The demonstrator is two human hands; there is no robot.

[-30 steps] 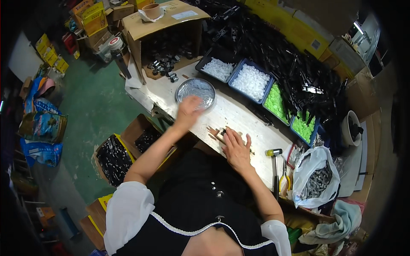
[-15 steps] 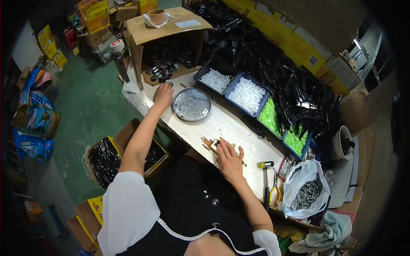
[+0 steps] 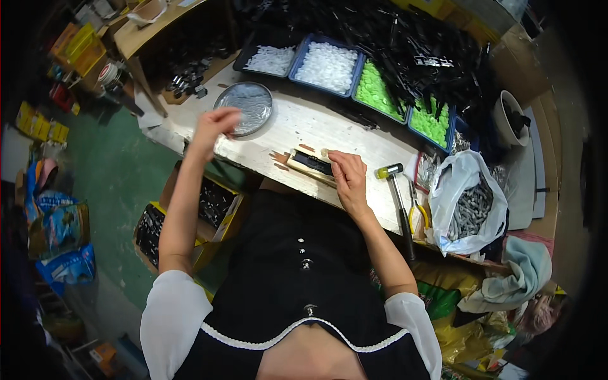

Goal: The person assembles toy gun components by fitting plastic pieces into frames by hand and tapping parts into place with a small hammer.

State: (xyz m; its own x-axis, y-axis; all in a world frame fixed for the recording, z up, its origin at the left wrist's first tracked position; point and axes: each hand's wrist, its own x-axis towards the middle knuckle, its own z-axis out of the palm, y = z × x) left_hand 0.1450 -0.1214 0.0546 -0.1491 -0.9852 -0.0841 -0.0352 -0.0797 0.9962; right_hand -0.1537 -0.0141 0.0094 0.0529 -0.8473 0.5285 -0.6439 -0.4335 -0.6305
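My left hand [image 3: 217, 130] is raised beside the round metal tin [image 3: 248, 104], which holds a clear, shiny film or grease. Its fingers are drawn together and their tips are blurred; anything between them is too smeared to name. At the bench's near edge lies a pale wooden block [image 3: 303, 173] with a long black part [image 3: 315, 163] set in its slot. My right hand [image 3: 350, 180] has its bent fingers and thumb gripping the block's right end. Thin brown strips [image 3: 278, 158] lie around the block's left end.
Trays of white pieces [image 3: 326, 66] and green pieces [image 3: 378, 92] line the back, before a heap of black parts [image 3: 437, 38]. On the right are a mallet [image 3: 398, 190], yellow-handled pliers [image 3: 418, 212] and a bag of grey pieces [image 3: 472, 209]. An open carton [image 3: 152, 25] holds metal parts.
My left hand has come away from the metal parts at the carton, back toward me. My right hand has slid off the block's top to its right end, uncovering the black part. The view has shifted.
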